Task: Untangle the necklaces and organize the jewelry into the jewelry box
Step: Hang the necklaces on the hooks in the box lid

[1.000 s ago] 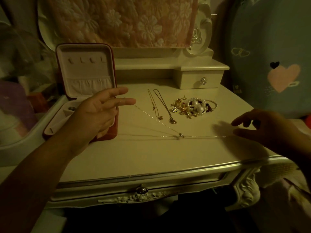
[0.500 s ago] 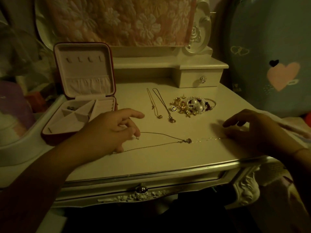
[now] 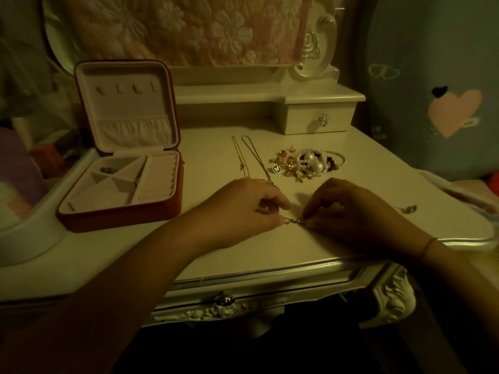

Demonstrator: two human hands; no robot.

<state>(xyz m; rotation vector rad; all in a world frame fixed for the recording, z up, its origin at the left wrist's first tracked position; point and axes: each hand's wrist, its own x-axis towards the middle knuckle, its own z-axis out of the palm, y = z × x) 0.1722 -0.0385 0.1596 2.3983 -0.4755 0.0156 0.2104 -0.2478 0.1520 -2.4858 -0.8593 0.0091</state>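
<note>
On the dim table a fine necklace is being pinched by the left hand and right hand (limp, light, probably easily kinked), best being held near its fitting.

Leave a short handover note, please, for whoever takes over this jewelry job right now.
Hands: left hand and right hand each pinch the fine chain low at the table, fingertips close together.
Jewelry box: open, at left; one small piece in a back compartment.
Beyond the hands: thin necklace and thicker necklace laid out apart; jewelry pile to their right.
Done: two necklaces separated, one piece boxed.
Left: finish the fine chain, then box all necklaces and the pile.
</note>
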